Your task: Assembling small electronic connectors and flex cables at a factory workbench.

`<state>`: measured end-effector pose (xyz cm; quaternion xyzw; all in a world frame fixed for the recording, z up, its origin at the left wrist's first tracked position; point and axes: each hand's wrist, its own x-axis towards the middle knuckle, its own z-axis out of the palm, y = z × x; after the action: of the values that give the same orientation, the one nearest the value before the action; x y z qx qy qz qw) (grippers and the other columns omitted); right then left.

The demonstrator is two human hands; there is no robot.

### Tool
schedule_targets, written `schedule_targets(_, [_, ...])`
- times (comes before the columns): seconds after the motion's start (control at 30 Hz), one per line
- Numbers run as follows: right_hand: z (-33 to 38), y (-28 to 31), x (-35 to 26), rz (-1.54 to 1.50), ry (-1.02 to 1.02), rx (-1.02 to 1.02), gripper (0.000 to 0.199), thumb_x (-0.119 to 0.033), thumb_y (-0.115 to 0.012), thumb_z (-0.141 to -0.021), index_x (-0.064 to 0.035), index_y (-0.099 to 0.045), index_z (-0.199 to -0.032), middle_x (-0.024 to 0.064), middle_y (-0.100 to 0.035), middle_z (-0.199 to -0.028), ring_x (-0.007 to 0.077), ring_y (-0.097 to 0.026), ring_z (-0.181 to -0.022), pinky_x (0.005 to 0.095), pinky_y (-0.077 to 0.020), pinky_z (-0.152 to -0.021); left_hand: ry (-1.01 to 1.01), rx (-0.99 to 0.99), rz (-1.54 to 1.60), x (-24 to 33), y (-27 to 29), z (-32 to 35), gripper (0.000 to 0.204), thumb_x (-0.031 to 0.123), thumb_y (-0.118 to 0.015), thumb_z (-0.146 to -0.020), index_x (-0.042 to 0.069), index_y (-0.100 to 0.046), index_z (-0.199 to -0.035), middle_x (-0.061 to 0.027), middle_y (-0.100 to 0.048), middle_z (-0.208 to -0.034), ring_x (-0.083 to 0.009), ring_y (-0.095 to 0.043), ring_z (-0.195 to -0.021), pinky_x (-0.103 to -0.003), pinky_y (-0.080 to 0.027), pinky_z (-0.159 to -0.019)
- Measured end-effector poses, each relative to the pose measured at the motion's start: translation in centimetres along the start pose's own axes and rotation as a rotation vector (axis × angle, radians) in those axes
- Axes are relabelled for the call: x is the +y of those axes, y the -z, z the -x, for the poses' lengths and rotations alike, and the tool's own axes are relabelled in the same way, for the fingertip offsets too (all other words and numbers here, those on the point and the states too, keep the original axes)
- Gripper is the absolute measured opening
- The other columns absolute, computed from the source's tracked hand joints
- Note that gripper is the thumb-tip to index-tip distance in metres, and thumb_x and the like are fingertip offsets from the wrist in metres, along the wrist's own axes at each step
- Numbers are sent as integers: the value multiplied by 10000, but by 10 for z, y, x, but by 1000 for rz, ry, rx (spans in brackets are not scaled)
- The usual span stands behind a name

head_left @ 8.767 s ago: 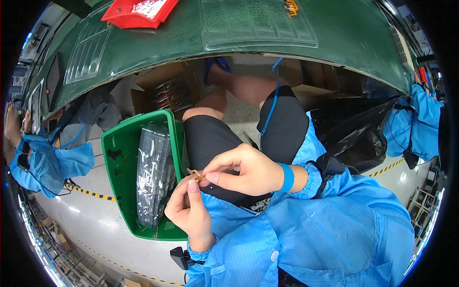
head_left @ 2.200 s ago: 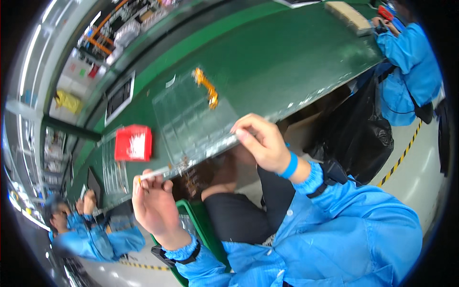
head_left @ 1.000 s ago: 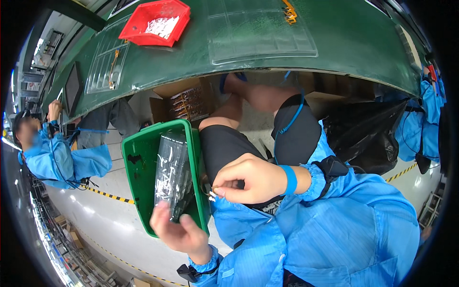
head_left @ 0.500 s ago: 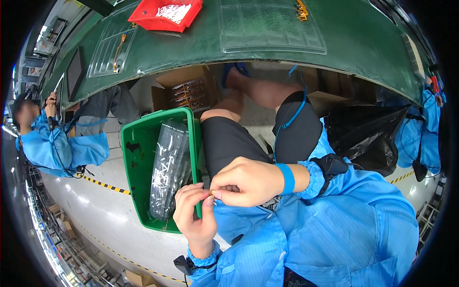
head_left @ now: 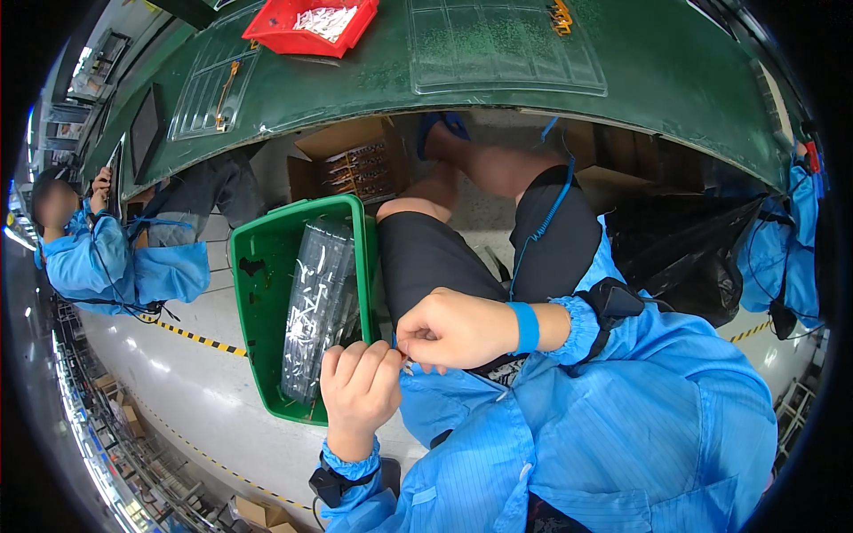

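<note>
In the head view, the person's two hands meet over the lap. The left hand (head_left: 360,391) is curled, fingers folded toward the palm, and the right hand (head_left: 453,329) sits just beside it, thumb and forefinger pinched together. Between the two hands a small pale part (head_left: 407,362) peeks out; each hand's grip is narrow and pinched on it, though the part is too small and too covered to tell its kind. A blue wristband (head_left: 526,327) circles the right wrist, and a dark strap (head_left: 330,484) wraps the left wrist below the blue cuff.

Just left of the left hand stands a green bin (head_left: 258,302) on the floor, with a clear plastic tray stack (head_left: 318,302) lying lengthwise in it; the left hand's knuckles are close to the bin's near right rim. Beyond the hands, past the knees, an open cardboard box (head_left: 355,164) holds rows of small brownish parts. Farther still runs the green desk (head_left: 675,71), bearing a red tray (head_left: 306,25) of white pieces and a clear lidded tray (head_left: 506,44). Well off to the right of the right hand lies a black bag (head_left: 693,258). Far left of both hands, another person in a blue coat (head_left: 115,262) sits at the desk.
</note>
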<state>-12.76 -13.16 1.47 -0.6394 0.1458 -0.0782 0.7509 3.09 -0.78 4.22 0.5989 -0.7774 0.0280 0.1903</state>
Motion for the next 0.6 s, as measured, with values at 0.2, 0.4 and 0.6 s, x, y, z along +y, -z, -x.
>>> schedule_targets(0.2, [2, -5, 3, -83, -116, -1, 223, -93, -507, -852, 41, -629, -722, 119, -668, -644, 165, -667, -541, 285, -520, -490, -72, -88, -18, -2, -1, -3, 128, 72, -646, -721, 87, -596, -839, -23, -596, -869, -189, -570, -792, -340, -419, -679])
schedule_targets(0.4, [2, -9, 5, -158, -207, 34, 240, -87, -480, -857, 57, -640, -751, 128, -677, -668, 165, -676, -555, 284, -530, -500, -90, -143, -26, -4, -2, -5, 137, 71, -646, -724, 78, -587, -847, -25, -587, -862, -194, -570, -796, -340, -428, -679])
schedule_targets(0.6, [-1, -9, 4, -270, -258, 67, 240, -118, -497, -945, 40, -644, -839, 87, -660, -686, 126, -642, -554, 243, -504, -482, -75, 22, 126, -7, -1, 7, 191, 64, -695, -712, 69, -560, -848, -53, -590, -870, -246, -568, -783, -374, -452, -679])
